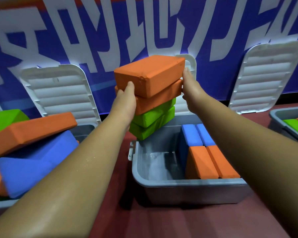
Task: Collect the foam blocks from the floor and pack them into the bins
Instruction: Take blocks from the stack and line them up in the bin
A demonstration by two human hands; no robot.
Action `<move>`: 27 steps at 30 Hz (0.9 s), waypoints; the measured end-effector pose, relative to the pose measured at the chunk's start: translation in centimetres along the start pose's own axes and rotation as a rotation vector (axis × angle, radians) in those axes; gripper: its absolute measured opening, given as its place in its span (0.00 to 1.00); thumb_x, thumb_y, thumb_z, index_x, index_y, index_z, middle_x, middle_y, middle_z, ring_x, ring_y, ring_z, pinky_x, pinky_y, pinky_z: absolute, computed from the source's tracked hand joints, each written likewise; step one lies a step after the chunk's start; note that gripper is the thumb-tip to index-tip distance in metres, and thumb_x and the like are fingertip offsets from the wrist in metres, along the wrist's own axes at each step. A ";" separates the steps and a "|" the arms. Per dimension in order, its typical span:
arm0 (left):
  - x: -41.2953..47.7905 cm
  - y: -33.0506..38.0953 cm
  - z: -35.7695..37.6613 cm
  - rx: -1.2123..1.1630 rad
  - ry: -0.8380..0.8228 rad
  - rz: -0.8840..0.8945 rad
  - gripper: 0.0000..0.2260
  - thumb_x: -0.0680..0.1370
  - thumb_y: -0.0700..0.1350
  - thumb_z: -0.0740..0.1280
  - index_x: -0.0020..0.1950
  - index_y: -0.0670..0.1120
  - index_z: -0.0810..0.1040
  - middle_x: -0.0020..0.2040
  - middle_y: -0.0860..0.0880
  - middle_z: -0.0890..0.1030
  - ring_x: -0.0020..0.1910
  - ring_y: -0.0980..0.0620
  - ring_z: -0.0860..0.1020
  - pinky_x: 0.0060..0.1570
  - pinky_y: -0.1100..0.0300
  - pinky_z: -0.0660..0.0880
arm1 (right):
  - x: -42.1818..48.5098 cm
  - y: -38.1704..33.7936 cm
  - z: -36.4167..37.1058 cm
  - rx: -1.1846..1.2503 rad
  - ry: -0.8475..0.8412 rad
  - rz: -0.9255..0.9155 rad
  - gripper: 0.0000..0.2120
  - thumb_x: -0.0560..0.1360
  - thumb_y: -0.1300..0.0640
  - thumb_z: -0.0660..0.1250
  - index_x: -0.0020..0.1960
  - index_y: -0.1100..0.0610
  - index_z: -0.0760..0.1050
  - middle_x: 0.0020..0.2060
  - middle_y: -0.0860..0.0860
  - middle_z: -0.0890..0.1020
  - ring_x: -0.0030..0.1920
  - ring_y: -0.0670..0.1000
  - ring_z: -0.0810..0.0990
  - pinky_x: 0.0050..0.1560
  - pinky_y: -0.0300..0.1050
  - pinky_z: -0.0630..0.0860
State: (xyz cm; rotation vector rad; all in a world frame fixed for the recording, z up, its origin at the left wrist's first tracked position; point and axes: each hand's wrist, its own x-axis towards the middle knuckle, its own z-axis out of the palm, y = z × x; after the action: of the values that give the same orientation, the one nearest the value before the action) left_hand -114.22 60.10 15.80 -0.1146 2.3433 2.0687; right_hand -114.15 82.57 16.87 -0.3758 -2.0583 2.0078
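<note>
A person's two bare arms are reaching forward and squeezing a stack (151, 103) of four foam blocks between them in mid-air, above the far left corner of an open grey bin (179, 187) that is sitting on a dark red floor (162, 224). Two orange blocks are lying over two green ones, and the stack is leaning, with the top orange block (150, 74) sitting askew on the rest. The left hand (126, 102) is gripping the near left side, its thumb lying on the top block and its fingers curling round the end of the second. The right hand (190, 90) is clamping the opposite end, thumb pointing up, its fingers reaching behind and mostly hidden. Inside the bin, two blue blocks (198, 134) and two orange blocks (212, 162) are standing on edge along the right side, leaving the left half showing bare grey bottom. The foam is looking light, soft and matte, so it is probably giving under pressure and gripping skin well (a chipped corner on the top block suggests it crumbles if pinched hard). Flat palm pressure on the two end faces seems the sound hold; the green pair (151, 122), sitting below the visible fingers, looks likeliest to slip. Another bin (85, 130) on the left is overflowing with blocks, and white lids (62, 93) are leaning against a blue banner (110, 40).
</note>
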 end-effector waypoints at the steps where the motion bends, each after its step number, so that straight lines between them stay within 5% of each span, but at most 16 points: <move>1: 0.2 -0.2 0.0 0.012 -0.008 0.001 0.47 0.64 0.79 0.55 0.77 0.55 0.70 0.65 0.50 0.82 0.63 0.46 0.80 0.68 0.39 0.72 | -0.1 0.0 0.0 0.023 -0.005 -0.011 0.35 0.82 0.30 0.47 0.83 0.47 0.55 0.80 0.48 0.64 0.78 0.52 0.65 0.78 0.56 0.61; 9: -0.8 0.5 0.7 -0.020 -0.085 0.043 0.42 0.65 0.82 0.56 0.75 0.66 0.70 0.68 0.57 0.79 0.68 0.51 0.77 0.71 0.42 0.69 | -1.0 -0.6 -2.3 0.131 0.136 0.035 0.30 0.76 0.25 0.53 0.70 0.41 0.65 0.61 0.46 0.79 0.61 0.55 0.79 0.58 0.58 0.78; 15: -3.1 1.5 6.7 -0.068 -0.199 0.183 0.32 0.73 0.73 0.59 0.71 0.59 0.76 0.63 0.58 0.82 0.61 0.56 0.80 0.68 0.48 0.75 | -2.5 -0.4 -8.7 0.146 0.395 0.110 0.42 0.61 0.16 0.54 0.64 0.43 0.68 0.56 0.48 0.82 0.54 0.59 0.83 0.51 0.63 0.80; 18: -3.8 1.0 10.8 -0.079 -0.259 0.212 0.36 0.71 0.74 0.60 0.73 0.56 0.75 0.66 0.57 0.81 0.64 0.56 0.79 0.70 0.50 0.72 | -3.9 -0.1 -12.2 0.126 0.505 0.107 0.44 0.61 0.16 0.56 0.65 0.45 0.67 0.57 0.51 0.80 0.53 0.60 0.82 0.52 0.65 0.81; 22: -2.3 -2.9 16.5 -0.080 -0.353 0.144 0.43 0.65 0.82 0.64 0.70 0.54 0.78 0.64 0.55 0.83 0.63 0.54 0.81 0.70 0.48 0.73 | -3.0 3.3 -18.0 0.021 0.642 0.202 0.58 0.55 0.15 0.60 0.73 0.52 0.66 0.62 0.53 0.79 0.53 0.64 0.82 0.47 0.70 0.81; 27: -1.4 -9.5 20.1 0.017 -0.422 -0.094 0.42 0.62 0.81 0.66 0.66 0.55 0.81 0.59 0.54 0.85 0.57 0.49 0.84 0.66 0.45 0.76 | -3.5 8.0 -20.8 -0.200 0.544 0.382 0.30 0.68 0.34 0.62 0.56 0.58 0.80 0.53 0.61 0.84 0.47 0.64 0.84 0.42 0.69 0.82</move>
State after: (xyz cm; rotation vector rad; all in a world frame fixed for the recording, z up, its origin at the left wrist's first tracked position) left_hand -113.00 78.95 3.94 0.1905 2.0577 1.8139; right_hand -103.50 101.03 9.44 -1.2798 -1.9243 1.6161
